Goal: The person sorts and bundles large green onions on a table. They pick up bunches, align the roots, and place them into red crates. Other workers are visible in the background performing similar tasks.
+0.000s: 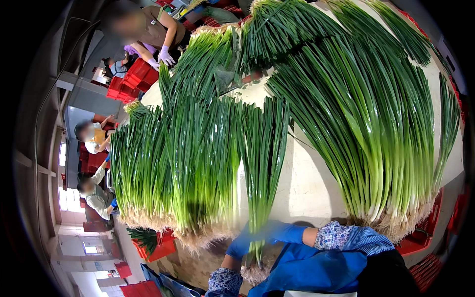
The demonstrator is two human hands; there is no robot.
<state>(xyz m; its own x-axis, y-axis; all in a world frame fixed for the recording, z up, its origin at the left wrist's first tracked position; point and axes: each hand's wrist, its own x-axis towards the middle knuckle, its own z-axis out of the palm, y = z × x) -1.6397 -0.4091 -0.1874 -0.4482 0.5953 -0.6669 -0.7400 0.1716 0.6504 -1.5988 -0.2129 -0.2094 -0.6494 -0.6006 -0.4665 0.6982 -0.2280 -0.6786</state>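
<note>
A bunch of scallions (261, 156) lies with its leaves on the pale tabletop (302, 178) and its roots hanging past the near edge. My left hand (239, 243), in a blue glove, closes round the pale stalks just above the roots. From the right, my right hand (287, 233), gloved in blue too, meets the same stalks; its fingertips blur, so its grip is unclear. Left of the bunch rests a wide row of scallions (202, 163), roots toward me. A larger pile of scallions (371, 122) spreads to the right, its roots over the edge.
Across the table more scallions (289, 29) are heaped. A person in lilac gloves (166, 55) handles scallions at the far left, and two people stand farther left. Red crates (141, 74) are stacked beyond. Below the left edge is a red crate (159, 247) with green leaves.
</note>
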